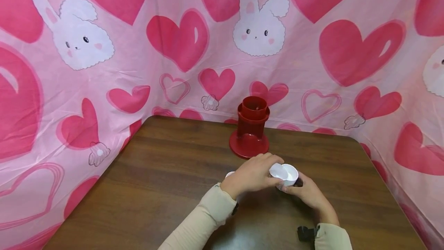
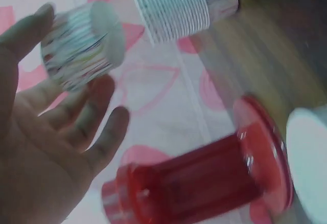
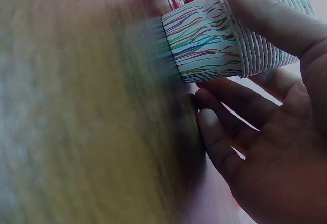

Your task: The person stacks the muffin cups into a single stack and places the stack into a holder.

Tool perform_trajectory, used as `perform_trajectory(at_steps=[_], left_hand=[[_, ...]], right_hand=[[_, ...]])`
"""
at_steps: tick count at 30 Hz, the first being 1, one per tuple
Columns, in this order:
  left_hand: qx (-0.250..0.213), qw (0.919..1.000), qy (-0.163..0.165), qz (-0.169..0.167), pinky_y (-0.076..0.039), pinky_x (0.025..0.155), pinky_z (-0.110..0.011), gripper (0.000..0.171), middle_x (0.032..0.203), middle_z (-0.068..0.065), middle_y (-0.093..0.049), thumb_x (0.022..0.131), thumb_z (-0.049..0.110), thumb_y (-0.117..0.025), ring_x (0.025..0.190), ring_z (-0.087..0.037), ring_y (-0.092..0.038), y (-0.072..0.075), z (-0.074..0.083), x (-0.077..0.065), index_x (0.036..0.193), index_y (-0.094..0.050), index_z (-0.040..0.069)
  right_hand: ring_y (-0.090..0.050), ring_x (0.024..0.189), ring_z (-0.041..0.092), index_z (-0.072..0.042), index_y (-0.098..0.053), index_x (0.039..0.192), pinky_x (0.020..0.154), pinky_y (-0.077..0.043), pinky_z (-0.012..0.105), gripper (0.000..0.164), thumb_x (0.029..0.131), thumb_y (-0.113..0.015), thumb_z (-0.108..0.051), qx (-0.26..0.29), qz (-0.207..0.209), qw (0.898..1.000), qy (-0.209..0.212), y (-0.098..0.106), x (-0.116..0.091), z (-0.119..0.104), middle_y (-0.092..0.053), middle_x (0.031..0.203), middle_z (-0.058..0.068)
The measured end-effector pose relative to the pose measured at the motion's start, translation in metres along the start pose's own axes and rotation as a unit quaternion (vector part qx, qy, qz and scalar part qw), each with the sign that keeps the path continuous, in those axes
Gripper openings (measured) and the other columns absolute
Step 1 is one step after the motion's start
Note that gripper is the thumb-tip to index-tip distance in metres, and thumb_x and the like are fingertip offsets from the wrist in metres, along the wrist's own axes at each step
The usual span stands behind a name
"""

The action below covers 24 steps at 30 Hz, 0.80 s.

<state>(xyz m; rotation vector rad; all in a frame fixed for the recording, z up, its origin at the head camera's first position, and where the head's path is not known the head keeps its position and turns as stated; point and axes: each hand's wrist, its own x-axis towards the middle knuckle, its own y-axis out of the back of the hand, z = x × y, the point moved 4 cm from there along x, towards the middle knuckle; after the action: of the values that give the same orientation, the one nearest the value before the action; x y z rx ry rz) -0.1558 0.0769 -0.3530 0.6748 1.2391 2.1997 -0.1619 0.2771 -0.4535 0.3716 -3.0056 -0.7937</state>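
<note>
My left hand [image 1: 252,175] pinches a single paper cup [image 2: 76,47] with wavy coloured stripes between thumb and fingers. In the left wrist view this cup is apart from a nested stack of paper cups [image 3: 204,40], whose rims sit one over another. My right hand [image 1: 312,195] grips that stack, thumb across the rims and fingers on the other side. The stack's bottom is close over the table in the right wrist view. From the head, the held cup's white mouth [image 1: 278,171] overlaps the stack's mouth [image 1: 291,174].
A red cylindrical holder [image 1: 250,128] on a round base stands on the wooden table [image 1: 166,176], beyond the hands. Behind the left wrist a white rim [image 1: 229,174] shows, mostly hidden. Pink heart-patterned cloth [image 1: 218,49] hangs around the table.
</note>
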Motion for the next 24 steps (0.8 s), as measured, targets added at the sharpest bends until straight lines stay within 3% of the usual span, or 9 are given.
perform_trajectory(at_steps=[5, 12, 18, 24], left_hand=[[-0.008, 0.9997, 0.011, 0.021, -0.045, 0.093, -0.022, 0.057, 0.132, 0.008, -0.058, 0.093, 0.042, -0.073, 0.111, -0.007, -0.052, -0.014, 0.003, 0.022, 0.143, -0.053, 0.024], [-0.028, 0.9987, 0.039, 0.016, -0.046, 0.091, -0.022, 0.055, 0.134, 0.009, -0.057, 0.094, 0.042, -0.071, 0.112, -0.008, -0.052, -0.038, -0.001, 0.040, 0.143, -0.053, 0.026], [-0.014, 0.9991, 0.039, 0.013, -0.043, 0.098, -0.027, 0.057, 0.138, 0.010, -0.058, 0.094, 0.038, -0.072, 0.116, -0.009, -0.053, -0.049, -0.003, 0.043, 0.146, -0.051, 0.027], [-0.014, 0.9959, 0.089, 0.004, -0.042, 0.104, -0.033, 0.062, 0.145, 0.012, -0.053, 0.095, 0.038, -0.071, 0.127, -0.009, -0.052, -0.059, -0.007, 0.036, 0.152, -0.047, 0.028]], right_hand=[[-0.056, 0.118, 0.033, 0.001, -0.050, 0.143, 0.099, -0.044, 0.055, 0.070, 0.086, -0.082, -0.026, -0.002, 0.000, 1.000, 0.011, 0.000, -0.001, -0.002, -0.059, 0.135, 0.019], [-0.059, 0.110, 0.028, 0.004, -0.054, 0.136, 0.094, -0.049, 0.044, 0.064, 0.086, -0.082, -0.022, -0.010, 0.003, 1.000, 0.013, 0.000, -0.001, 0.001, -0.063, 0.127, 0.018], [-0.061, 0.107, 0.027, 0.006, -0.055, 0.134, 0.090, -0.050, 0.039, 0.064, 0.085, -0.083, -0.022, -0.010, 0.005, 1.000, 0.020, 0.000, 0.000, 0.004, -0.065, 0.123, 0.017], [-0.058, 0.109, 0.026, 0.003, -0.053, 0.138, 0.090, -0.048, 0.041, 0.066, 0.085, -0.083, -0.023, -0.005, 0.011, 1.000, 0.020, 0.002, 0.000, 0.003, -0.064, 0.124, 0.017]])
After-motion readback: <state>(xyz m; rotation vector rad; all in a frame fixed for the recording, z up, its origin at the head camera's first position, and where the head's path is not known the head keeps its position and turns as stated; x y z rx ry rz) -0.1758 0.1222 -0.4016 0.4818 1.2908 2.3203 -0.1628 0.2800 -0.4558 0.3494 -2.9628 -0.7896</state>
